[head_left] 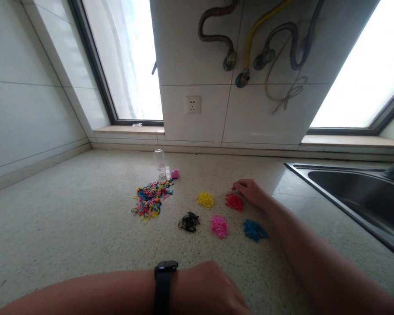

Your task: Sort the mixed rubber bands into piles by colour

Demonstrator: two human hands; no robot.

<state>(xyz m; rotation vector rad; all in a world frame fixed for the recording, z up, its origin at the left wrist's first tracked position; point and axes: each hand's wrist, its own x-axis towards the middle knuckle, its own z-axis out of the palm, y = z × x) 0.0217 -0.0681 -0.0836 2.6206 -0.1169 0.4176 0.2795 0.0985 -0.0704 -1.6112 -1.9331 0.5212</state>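
Observation:
My right hand (250, 191) is at the far edge of a pile of red rubber bands (234, 202). Its fingers are bent and pressed together; anything between them is too small to make out. Across the near edge lies my left hand (210, 284), with a black watch (166, 275) on the wrist and its fingers out of sight. Small piles of yellow (205, 200), black (189, 222), pink (219, 226) and blue rubber bands (255, 230) surround the red one. Further left, mixed-colour rubber bands (152, 199) form a larger loose heap.
Behind the mixed heap stand a clear plastic bottle (159, 162) and a pink cap (175, 174). A steel sink (335, 192) is set into the speckled counter (85, 232) at right. The tiled wall carries a socket (193, 105) and several hoses with valves.

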